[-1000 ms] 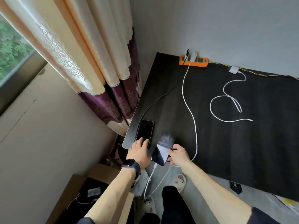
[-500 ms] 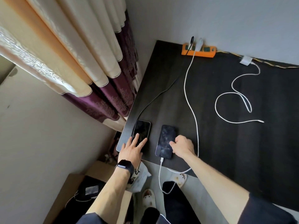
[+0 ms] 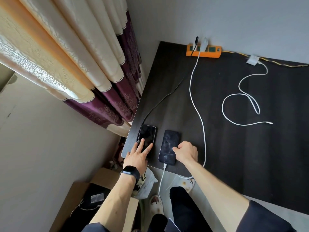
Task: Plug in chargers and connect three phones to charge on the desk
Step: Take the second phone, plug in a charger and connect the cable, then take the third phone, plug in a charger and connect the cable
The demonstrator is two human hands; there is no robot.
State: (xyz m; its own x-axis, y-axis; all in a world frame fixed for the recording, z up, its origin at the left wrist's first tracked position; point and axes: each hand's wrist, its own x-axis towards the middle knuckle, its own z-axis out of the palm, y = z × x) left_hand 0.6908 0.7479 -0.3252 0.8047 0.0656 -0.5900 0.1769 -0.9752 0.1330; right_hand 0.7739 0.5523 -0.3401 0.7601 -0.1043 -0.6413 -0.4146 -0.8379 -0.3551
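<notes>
At lower centre, the left hand lies flat and open on the left phone; the right hand, loosely curled, touches the plugged-in right phone.

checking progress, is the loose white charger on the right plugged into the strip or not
Not plugged in. The charger lies on the desk right of the strip, its cable coiled with the end free.

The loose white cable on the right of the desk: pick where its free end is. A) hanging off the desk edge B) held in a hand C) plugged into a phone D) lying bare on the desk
D: the loose white cable ends in a free plug lying on the desk, away from both phones and both hands.
</notes>
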